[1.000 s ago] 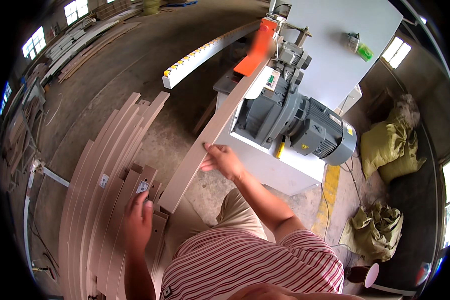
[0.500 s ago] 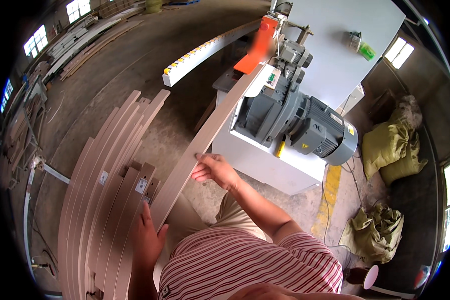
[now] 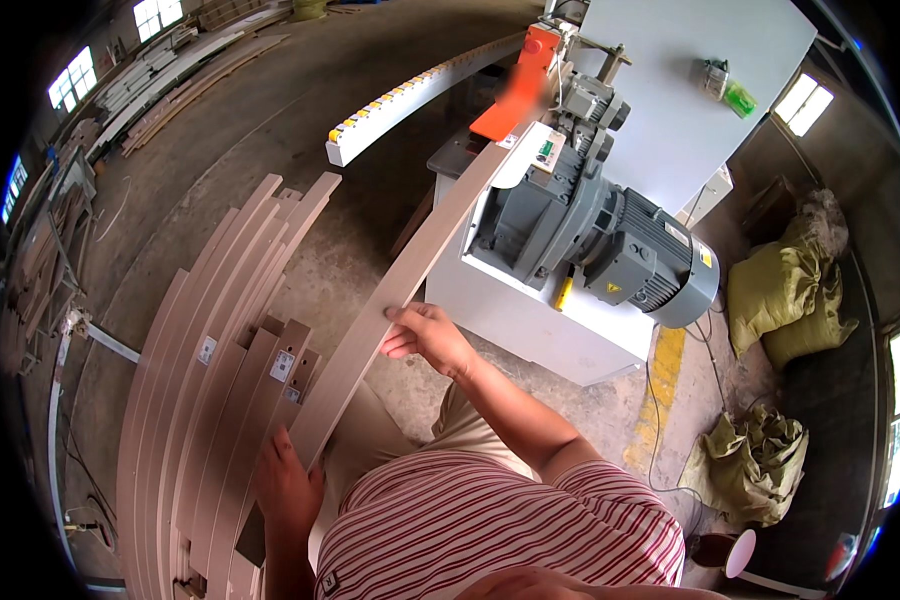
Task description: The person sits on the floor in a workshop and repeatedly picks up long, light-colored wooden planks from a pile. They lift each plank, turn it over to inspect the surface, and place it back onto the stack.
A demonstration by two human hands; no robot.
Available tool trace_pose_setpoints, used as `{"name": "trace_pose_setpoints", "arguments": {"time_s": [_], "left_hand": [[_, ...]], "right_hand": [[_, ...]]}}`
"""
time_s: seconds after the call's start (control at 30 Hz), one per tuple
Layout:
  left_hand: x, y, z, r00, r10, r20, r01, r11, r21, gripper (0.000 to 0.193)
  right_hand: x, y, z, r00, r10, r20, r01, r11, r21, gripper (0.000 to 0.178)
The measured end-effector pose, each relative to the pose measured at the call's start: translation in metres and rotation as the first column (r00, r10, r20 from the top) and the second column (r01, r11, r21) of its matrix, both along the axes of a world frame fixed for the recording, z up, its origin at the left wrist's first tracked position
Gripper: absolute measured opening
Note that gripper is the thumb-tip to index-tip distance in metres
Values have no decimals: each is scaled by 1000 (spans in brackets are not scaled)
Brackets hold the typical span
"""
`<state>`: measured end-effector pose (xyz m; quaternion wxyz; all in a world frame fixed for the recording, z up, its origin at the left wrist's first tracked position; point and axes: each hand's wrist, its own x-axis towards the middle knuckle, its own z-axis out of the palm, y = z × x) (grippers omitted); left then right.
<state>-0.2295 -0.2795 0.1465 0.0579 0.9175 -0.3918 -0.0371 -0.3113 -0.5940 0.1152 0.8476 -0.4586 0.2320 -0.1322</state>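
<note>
Beside the grey motor (image 3: 635,250), a long brown board (image 3: 352,360) slants from the orange guard (image 3: 515,112) toward the person. The right hand (image 3: 428,338) pinches its edge, presumably to steady it; the left hand (image 3: 288,485) meets its near end, fingers partly hidden, so I cannot tell whether they clasp. Stacked boards (image 3: 195,400) crowd the left side; motor and white cabinet (image 3: 545,335) block the right.

Board (image 3: 370,335) slid nearer, left hand (image 3: 288,485) now around its near end
</note>
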Motion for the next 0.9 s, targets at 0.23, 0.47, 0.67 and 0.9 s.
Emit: {"name": "trace_pose_setpoints", "arguments": {"time_s": [0.23, 0.47, 0.67, 0.9], "left_hand": [[0, -7, 4, 1000, -14, -7, 14, 1000, 5, 76], [1, -9, 4, 1000, -30, -1, 30, 999, -12, 74], [1, -11, 5, 999, -39, -16, 39, 999, -39, 74], [1, -12, 4, 999, -45, -5, 45, 998, -39, 74]], "right_hand": [[1, -2, -2, 1000, -23, 3, 23, 1000, 5, 26], [2, -5, -2, 999, -33, 3, 33, 999, 3, 26], [2, -7, -5, 1000, -20, 3, 20, 1000, -13, 26], [2, -7, -3, 999, -32, 7, 32, 999, -15, 27]]}}
